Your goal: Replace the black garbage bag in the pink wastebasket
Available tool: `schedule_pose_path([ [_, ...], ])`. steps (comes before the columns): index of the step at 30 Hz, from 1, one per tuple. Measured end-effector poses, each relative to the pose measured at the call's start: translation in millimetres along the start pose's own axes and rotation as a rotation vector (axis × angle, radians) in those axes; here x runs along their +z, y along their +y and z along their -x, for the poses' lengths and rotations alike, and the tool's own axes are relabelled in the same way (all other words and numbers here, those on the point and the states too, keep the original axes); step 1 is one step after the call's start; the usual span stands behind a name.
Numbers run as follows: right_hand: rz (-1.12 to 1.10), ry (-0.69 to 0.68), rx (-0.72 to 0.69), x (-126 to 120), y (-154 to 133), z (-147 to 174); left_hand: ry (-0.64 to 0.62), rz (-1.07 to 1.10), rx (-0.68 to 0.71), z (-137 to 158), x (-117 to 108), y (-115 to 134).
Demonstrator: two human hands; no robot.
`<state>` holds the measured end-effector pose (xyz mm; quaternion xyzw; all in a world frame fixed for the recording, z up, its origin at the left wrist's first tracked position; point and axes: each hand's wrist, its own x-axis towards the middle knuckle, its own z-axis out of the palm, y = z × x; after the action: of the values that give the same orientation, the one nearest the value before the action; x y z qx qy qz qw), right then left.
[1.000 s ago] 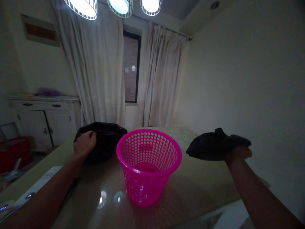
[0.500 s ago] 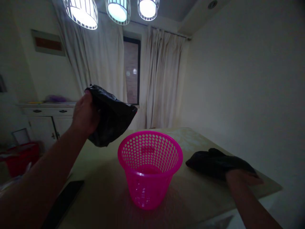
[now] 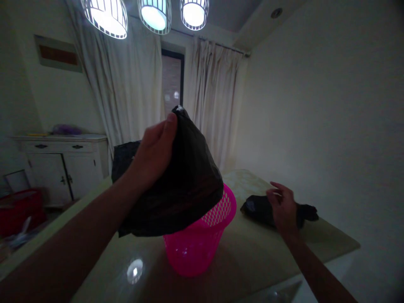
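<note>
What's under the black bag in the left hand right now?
The black bag, held up by the left hand, hangs over the pink basket and covers most of its rim and opening. Only the basket's right rim and lower wall show. Its inside is hidden.

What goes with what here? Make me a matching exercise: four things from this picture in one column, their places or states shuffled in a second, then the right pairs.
Things:
1. left hand
2. right hand
3. pink basket
4. black bag on the table

Places or states:
A. lies crumpled on the table, right of the basket
B. stands on the table, partly hidden by a raised bag
C. grips the raised black bag
D. open, fingers spread, over the lying bag

Pairs: 1-C, 2-D, 3-B, 4-A
</note>
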<state>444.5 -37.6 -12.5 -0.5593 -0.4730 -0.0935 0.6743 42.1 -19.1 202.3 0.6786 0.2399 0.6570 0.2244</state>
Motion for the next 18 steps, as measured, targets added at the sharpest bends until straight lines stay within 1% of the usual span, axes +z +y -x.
schedule_pose_path([
  [1, -0.011, -0.118, -0.137, 9.8, -22.4, 9.1, -0.035, -0.045, 0.043, 4.8, 8.5, -1.1],
  [3, -0.044, -0.292, -0.391, 27.9, -62.7, 24.7, -0.106, -0.041, 0.15, 16.6, 26.6, -5.6],
  [4, -0.064, -0.338, -0.474, 36.0, -78.8, 29.8, -0.135, -0.026, 0.178, 23.9, 35.4, -8.3],
  [5, -0.091, -0.357, -0.516, 43.6, -91.1, 32.4, -0.17, -0.021, 0.177, 32.2, 43.3, -10.8],
  [6, -0.119, -0.347, -0.521, 50.6, -99.4, 32.4, -0.231, -0.029, 0.155, 41.2, 49.8, -12.8],
  [7, -0.142, -0.316, -0.489, 57.2, -103.4, 30.2, -0.314, -0.053, 0.129, 50.2, 54.7, -14.1],
  [9, -0.185, -0.228, -0.363, 68.6, -100.4, 21.4, -0.491, -0.157, 0.116, 66.3, 58.1, -14.5],
  [10, -0.216, -0.195, -0.292, 73.5, -94.7, 16.3, -0.55, -0.236, 0.137, 72.4, 56.7, -14.2],
  [11, -0.253, -0.179, -0.226, 77.7, -87.3, 11.6, -0.571, -0.329, 0.173, 76.7, 53.4, -14.0],
  [12, -0.298, -0.175, -0.168, 81.2, -79.3, 7.9, -0.549, -0.436, 0.221, 79.1, 48.5, -14.2],
  [14, -0.411, -0.177, -0.074, 86.6, -63.9, 4.7, -0.409, -0.67, 0.306, 79.4, 35.6, -17.3],
  [15, -0.458, -0.168, -0.033, 88.6, -57.2, 5.4, -0.341, -0.776, 0.32, 77.7, 28.6, -20.5],
  [16, -0.487, -0.145, 0.011, 90.5, -51.5, 7.4, -0.31, -0.867, 0.308, 75.2, 21.9, -24.7],
  [17, -0.495, -0.119, 0.061, 92.3, -46.4, 10.5, -0.331, -0.937, 0.267, 72.2, 16.1, -29.8],
  [18, -0.491, -0.1, 0.119, 94.4, -42.0, 14.4, -0.404, -0.976, 0.206, 68.7, 11.5, -35.5],
])
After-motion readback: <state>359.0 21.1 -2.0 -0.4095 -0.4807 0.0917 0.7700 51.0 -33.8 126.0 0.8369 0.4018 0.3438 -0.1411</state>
